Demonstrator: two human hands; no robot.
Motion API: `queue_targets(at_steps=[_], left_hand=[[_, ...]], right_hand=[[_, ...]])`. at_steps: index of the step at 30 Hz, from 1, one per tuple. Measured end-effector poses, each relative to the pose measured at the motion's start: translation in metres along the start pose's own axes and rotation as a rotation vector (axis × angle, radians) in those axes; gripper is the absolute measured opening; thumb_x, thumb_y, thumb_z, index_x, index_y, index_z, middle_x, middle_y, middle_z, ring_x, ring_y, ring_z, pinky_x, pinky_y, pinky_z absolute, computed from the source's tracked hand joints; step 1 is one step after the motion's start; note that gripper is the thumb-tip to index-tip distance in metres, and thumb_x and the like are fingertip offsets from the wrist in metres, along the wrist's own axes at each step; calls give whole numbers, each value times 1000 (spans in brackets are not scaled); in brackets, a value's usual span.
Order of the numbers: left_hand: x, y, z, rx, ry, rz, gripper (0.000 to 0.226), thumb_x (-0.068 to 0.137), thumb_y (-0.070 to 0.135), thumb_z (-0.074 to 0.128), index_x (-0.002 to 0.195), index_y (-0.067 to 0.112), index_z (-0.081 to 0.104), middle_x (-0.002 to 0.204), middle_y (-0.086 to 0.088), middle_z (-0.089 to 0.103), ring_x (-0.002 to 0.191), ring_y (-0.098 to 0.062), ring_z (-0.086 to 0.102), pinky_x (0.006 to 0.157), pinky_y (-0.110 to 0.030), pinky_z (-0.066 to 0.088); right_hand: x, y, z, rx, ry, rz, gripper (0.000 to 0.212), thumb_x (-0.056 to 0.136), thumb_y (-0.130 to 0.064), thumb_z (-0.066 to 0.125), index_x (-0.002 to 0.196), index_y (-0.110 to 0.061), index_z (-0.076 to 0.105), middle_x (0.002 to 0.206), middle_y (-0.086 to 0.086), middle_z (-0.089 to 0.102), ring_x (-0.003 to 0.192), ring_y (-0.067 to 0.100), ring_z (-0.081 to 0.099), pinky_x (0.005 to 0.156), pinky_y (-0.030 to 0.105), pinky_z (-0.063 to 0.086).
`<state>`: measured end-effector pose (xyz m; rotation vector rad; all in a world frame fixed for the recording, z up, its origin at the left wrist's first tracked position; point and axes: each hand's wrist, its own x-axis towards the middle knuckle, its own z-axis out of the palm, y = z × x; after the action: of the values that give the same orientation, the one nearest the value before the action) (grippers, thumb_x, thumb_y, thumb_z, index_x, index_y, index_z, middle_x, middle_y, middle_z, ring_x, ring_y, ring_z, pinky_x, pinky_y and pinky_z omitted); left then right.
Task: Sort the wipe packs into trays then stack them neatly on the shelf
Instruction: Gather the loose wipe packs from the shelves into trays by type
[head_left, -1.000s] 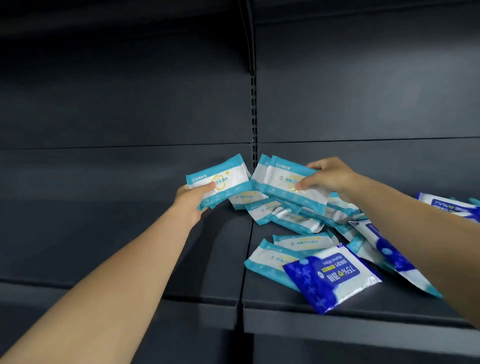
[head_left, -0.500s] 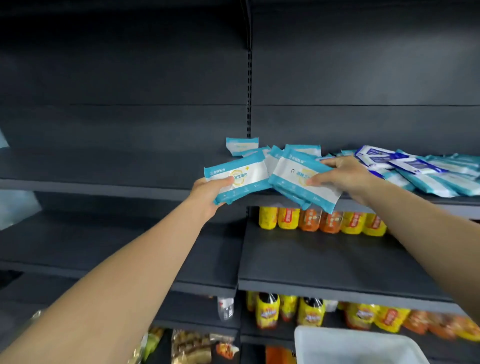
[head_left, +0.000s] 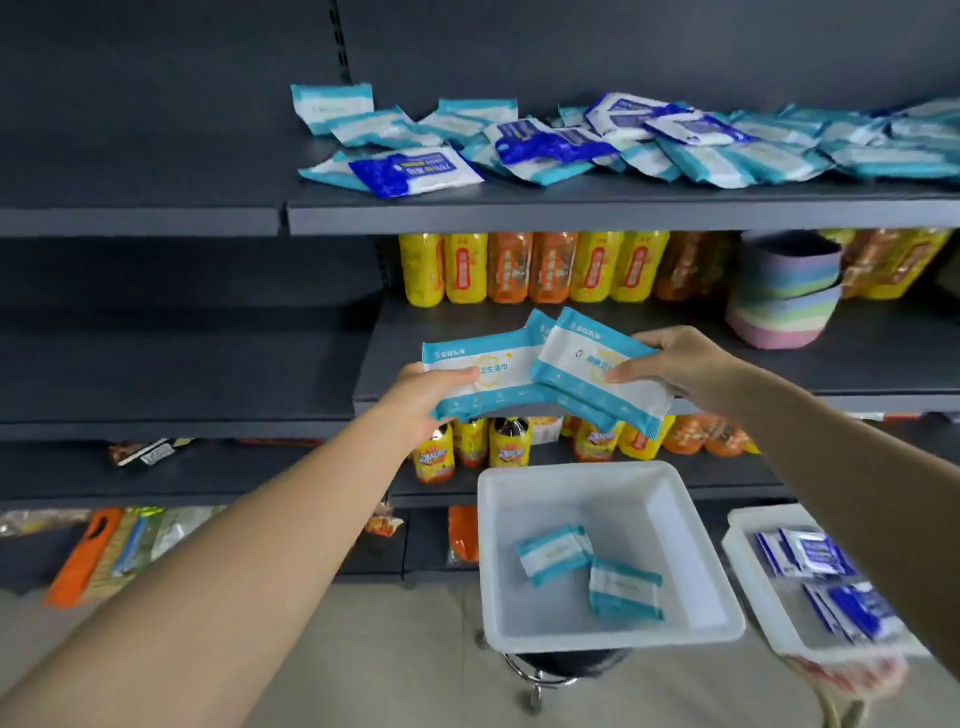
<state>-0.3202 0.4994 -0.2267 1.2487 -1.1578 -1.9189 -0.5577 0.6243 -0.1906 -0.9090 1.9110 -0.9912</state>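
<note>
My left hand (head_left: 423, 395) grips a teal-and-white wipe pack (head_left: 485, 374) by its lower left edge. My right hand (head_left: 675, 366) holds a small stack of teal wipe packs (head_left: 587, 371), thumb on top. Both sets of packs hover above a white tray (head_left: 696, 525) that holds two teal packs (head_left: 556, 553). A second white tray (head_left: 753, 587) at the right holds several dark-blue packs (head_left: 815, 556). On the upper shelf (head_left: 571, 210) lies a loose pile of teal packs and dark-blue packs (head_left: 415, 169).
Yellow and orange drink bottles (head_left: 524, 267) line the back of the middle shelf, next to stacked pastel baskets (head_left: 784, 296). More bottles stand on the lower shelf. The teal tray sits on a black stool (head_left: 561, 667). The left shelf bays are mostly bare.
Both hands have come down from the upper shelf with their packs and now hold them over the white tray. The view has tilted down, showing the trays and lower shelves.
</note>
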Motion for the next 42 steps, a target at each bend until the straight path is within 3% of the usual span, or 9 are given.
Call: queue_targets(at_steps=[6,9,14,17,21,29,34,38,42], left_hand=[[66,-118,64,-11,17,-187,13,82,-2,67,88,10,65,87,-7,70,68,-17,68,64,-29,56],[104,-184,86,-11,41,-257,15,82,0,67,93,9,65,90,-8,70,66,-14,69,63,-27,56],[163,-281,89,-26,162,-381,31,81,0,68,111,4,64,105,-14,69,91,-28,67,87,-41,53],[197,-327,78,-8,245,-442,41,79,2,70,119,0,61,115,-18,65,103,-33,64,88,-41,51],[235,-374,68,47,270,-506,39,80,1,70,117,-3,61,114,-20,65,103,-35,63,92,-44,50],[268,-421,63,270,396,-465,14,79,10,74,87,12,63,92,-11,68,71,-20,65,60,-29,52],[271,-415,59,628,381,-430,33,74,23,79,100,7,66,100,-13,70,87,-28,68,81,-44,57],[259,-389,68,940,277,-405,37,82,24,72,112,7,59,111,-9,65,98,-26,64,78,-33,53],[237,-361,71,1190,162,-347,46,87,26,65,125,5,50,124,-11,57,112,-26,55,79,-29,42]], right_hand=[[62,127,-38,-61,-46,203,50,58,-16,89,104,-12,71,99,12,72,87,29,68,86,40,55],[96,187,-49,-121,-97,268,38,58,-18,89,93,-15,73,93,6,73,84,26,67,84,36,54],[146,283,-46,-219,-138,350,33,65,-15,85,95,-10,73,83,3,66,68,13,56,60,21,43],[176,332,-33,-234,-193,402,29,68,-13,84,94,-14,71,78,0,62,63,8,52,44,8,39],[207,392,-9,-226,-217,497,26,71,-12,82,94,-8,70,72,-1,59,62,10,50,50,17,37],[232,460,23,-259,-190,540,22,70,-20,83,86,-12,70,85,9,67,72,20,58,61,28,46],[230,464,29,-528,-199,397,30,78,-30,75,101,-13,64,100,8,66,76,18,56,58,26,44],[218,447,25,-661,-183,300,57,83,-26,70,134,-13,47,126,10,55,108,25,52,82,33,46],[203,409,24,-823,-222,175,59,85,-26,68,137,-11,44,132,11,51,121,27,45,94,34,41]])
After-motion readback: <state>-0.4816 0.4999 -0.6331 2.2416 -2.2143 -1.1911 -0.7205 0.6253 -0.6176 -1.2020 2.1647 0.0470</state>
